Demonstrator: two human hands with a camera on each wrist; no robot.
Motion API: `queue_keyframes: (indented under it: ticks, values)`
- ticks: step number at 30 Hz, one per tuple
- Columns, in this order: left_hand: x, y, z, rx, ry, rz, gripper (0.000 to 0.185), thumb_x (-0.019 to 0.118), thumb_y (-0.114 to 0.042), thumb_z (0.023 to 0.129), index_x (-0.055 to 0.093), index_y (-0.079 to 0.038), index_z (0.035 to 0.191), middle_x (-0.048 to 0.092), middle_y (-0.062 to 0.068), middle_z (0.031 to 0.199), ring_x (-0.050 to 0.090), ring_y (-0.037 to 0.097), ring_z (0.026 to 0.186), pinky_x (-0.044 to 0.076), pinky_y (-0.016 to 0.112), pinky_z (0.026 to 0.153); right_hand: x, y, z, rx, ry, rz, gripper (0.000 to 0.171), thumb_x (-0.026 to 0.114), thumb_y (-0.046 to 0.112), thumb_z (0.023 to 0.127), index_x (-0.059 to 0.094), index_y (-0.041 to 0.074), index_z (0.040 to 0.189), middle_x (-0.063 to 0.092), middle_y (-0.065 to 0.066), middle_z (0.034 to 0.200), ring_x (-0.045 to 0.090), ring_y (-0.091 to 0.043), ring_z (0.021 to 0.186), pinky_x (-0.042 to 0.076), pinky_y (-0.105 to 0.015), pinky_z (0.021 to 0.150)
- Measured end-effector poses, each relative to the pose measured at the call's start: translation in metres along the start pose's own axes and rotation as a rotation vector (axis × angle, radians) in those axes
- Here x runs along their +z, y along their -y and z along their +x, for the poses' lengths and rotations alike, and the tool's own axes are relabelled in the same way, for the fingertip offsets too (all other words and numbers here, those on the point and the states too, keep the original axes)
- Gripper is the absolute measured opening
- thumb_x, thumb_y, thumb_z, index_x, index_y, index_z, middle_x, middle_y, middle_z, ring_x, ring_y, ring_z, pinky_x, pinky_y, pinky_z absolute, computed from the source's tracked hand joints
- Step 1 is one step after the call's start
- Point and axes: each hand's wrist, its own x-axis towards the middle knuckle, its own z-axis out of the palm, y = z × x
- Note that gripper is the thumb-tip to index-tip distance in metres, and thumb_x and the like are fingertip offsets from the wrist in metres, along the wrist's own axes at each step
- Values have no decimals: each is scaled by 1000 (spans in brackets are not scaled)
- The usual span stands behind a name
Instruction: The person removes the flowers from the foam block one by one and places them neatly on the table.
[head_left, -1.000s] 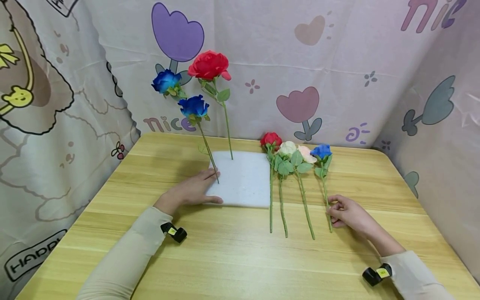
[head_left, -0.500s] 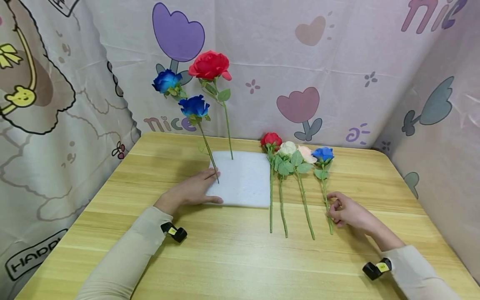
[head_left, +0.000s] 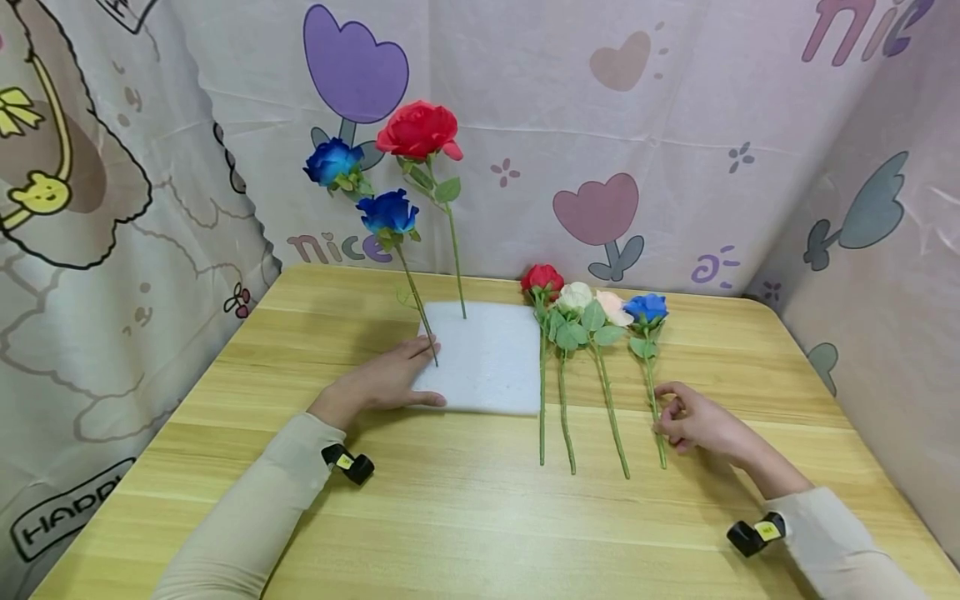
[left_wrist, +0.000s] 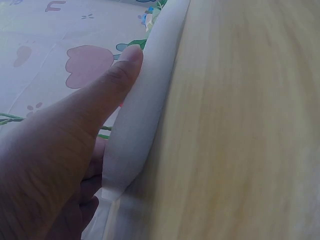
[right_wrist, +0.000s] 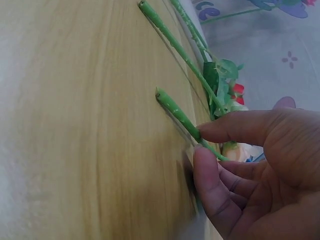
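My left hand (head_left: 401,377) lies flat on the left edge of a white foam block (head_left: 491,358), fingers on top. In the left wrist view its thumb (left_wrist: 122,70) lies straight against the foam block's side (left_wrist: 147,95). A red rose (head_left: 417,129) and two blue roses (head_left: 387,212) stand stuck upright in the block. My right hand (head_left: 663,419) pinches the green stem of a blue rose (head_left: 647,308) that lies on the table. The right wrist view shows thumb and forefinger of the right hand (right_wrist: 200,141) closed on that stem (right_wrist: 176,111) near its cut end.
Left of the blue rose lie a pink rose (head_left: 615,308), a white rose (head_left: 576,296) and a red rose (head_left: 542,277), stems toward me. The wooden table (head_left: 465,517) is walled by patterned cloth (head_left: 675,125) at the back and both sides.
My right hand has slid slightly away from me along the blue rose's stem, and the flower head has shifted a little to the right. The left hand has not moved.
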Motion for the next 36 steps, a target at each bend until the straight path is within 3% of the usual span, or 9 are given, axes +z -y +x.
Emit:
queue_keyframes:
  ticks: [6, 15, 22, 30, 36]
  values:
    - [0, 0, 0, 15, -12, -1, 112, 43, -82, 81, 21, -1, 154, 14, 18, 160, 14, 34, 147, 16, 43, 118, -1, 1, -1, 0, -14, -28, 67, 66, 4, 92, 24, -11, 143, 52, -16, 93, 55, -22, 71, 55, -34, 56]
    - [-3, -3, -1, 8, -1, -1, 111, 43, -82, 81, 21, -1, 154, 14, 19, 160, 14, 34, 147, 16, 44, 118, -3, 4, 2, -39, -117, -160, 59, 65, 11, 94, 34, -9, 140, 55, -15, 94, 57, -21, 64, 52, -32, 51]
    - [-4, -3, 1, 11, 4, 4, 111, 42, -82, 82, 21, -1, 154, 14, 19, 160, 14, 33, 147, 16, 43, 118, -5, 10, 0, -2, -239, -370, 61, 64, 28, 96, 39, -9, 138, 61, -15, 101, 61, -19, 65, 51, -32, 55]
    - [-3, -1, 0, 7, -1, 4, 111, 43, -82, 81, 21, -1, 154, 14, 18, 160, 13, 33, 147, 16, 43, 118, -5, 5, 8, 26, -229, -532, 64, 65, 35, 94, 47, -14, 131, 66, -9, 94, 59, -12, 66, 48, -37, 67]
    - [-2, -2, 0, 4, 8, 3, 111, 44, -82, 81, 21, -2, 155, 14, 18, 160, 13, 33, 147, 16, 44, 118, -3, 5, 12, 3, -197, -501, 60, 69, 26, 92, 47, -14, 131, 66, -9, 93, 60, -13, 66, 49, -34, 63]
